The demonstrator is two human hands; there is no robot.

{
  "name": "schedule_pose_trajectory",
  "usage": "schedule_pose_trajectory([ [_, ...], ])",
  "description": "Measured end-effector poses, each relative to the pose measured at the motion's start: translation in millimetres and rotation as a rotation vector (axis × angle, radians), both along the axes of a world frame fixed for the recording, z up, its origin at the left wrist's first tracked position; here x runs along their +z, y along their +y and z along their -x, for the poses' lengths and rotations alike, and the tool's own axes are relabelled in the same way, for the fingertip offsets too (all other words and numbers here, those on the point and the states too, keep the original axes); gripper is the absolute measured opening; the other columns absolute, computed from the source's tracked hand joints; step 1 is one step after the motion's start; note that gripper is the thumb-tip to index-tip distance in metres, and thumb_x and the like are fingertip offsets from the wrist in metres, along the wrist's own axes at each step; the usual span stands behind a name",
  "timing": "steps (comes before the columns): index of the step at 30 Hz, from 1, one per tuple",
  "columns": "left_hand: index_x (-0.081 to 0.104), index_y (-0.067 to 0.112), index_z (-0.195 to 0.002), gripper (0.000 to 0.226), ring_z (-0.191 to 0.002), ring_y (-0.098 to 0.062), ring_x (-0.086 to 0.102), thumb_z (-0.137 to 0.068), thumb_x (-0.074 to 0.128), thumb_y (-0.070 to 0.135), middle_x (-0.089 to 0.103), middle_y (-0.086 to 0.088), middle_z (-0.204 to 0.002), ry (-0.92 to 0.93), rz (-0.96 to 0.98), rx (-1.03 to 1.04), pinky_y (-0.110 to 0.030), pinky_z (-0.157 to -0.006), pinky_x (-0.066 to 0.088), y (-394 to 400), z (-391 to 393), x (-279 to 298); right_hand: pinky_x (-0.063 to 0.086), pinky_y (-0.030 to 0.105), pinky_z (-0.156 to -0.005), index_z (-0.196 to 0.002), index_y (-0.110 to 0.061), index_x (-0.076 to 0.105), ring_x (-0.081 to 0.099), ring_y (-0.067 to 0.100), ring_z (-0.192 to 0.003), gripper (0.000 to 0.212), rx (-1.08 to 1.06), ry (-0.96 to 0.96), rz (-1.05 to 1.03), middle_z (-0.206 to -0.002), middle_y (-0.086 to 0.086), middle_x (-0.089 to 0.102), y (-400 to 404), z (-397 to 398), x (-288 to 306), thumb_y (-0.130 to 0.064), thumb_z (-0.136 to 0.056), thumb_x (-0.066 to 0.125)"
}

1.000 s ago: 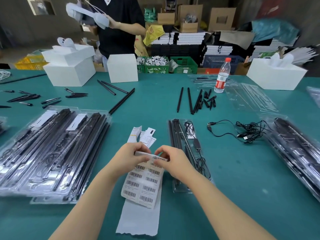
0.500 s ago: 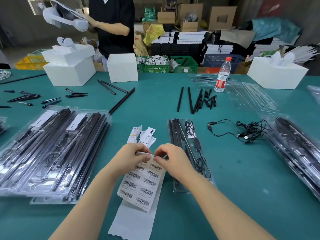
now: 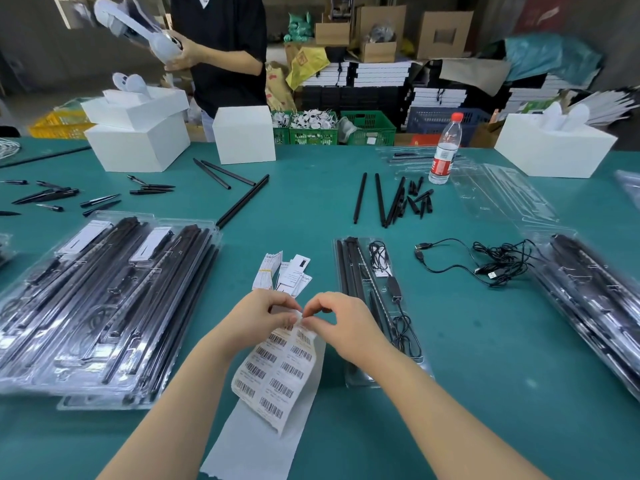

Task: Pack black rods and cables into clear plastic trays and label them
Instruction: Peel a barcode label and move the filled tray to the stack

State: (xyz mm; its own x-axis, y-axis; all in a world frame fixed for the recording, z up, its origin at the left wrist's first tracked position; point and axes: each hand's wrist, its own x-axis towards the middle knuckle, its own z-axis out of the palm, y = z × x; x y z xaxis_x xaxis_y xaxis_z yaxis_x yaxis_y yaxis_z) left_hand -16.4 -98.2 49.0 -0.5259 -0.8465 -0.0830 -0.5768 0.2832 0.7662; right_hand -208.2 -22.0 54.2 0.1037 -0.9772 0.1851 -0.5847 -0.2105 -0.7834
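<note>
Left hand: fingers curled, pinching the top edge of the barcode label sheet from the left. Right hand: thumb and forefinger pinched on the same top edge, at the corner of a label, just beside the left fingertips.

Barcode label sheet: two columns of barcode stickers on a backing strip, top held up off the green desk, bare lower end trailing toward the near edge.

Open clear tray: on the desk just right of the hands, lengthwise away from the viewer; black rods along its left side, a coiled black cable with an inline block along its right.

Stack of packed trays: left of the hands, overlapping, full of black rods, white labels on the far ends of the two uppermost.

Second packed stack: far right, blurred.

Loose black rods: beyond the open tray, lying together with short pointed black pieces.

Loose cables: tangled, between the open tray and the right stack.

Small paper tags: bundled, just beyond the hands.

Empty clear trays: far right, beside a water bottle with a red cap.

White boxes: along the far edge.

Second person: standing across the desk, holding a white object.
</note>
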Motion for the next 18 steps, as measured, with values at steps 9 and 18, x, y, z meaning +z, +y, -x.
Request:
schedule_pose_trajectory([
  [9,0.074,0.046,-0.087,0.024,-0.062,0.003,0.055,-0.092,0.069,0.023,0.065,0.021,-0.068,-0.015,-0.034,0.014,-0.015,-0.062,0.043,-1,3,-1,0.053,0.02,-0.078,-0.086,-0.015,0.071,0.067,0.008,-0.08,0.006,-0.04,-0.533,-0.149,-0.085,-0.001,0.075,0,4,9,-0.01,-0.086,0.074],
  [18,0.076,0.039,-0.092,0.022,-0.058,0.004,0.061,-0.093,0.067,0.018,0.067,0.021,-0.064,-0.057,-0.167,0.057,-0.016,-0.058,0.046,3,5,-7,0.055,0.024,-0.081,-0.085,-0.015,0.071,0.064,0.016,-0.081,0.013,-0.082,-0.896,-0.144,-0.086,0.006,0.072,-4,5,15,-0.003,-0.089,0.07],
])
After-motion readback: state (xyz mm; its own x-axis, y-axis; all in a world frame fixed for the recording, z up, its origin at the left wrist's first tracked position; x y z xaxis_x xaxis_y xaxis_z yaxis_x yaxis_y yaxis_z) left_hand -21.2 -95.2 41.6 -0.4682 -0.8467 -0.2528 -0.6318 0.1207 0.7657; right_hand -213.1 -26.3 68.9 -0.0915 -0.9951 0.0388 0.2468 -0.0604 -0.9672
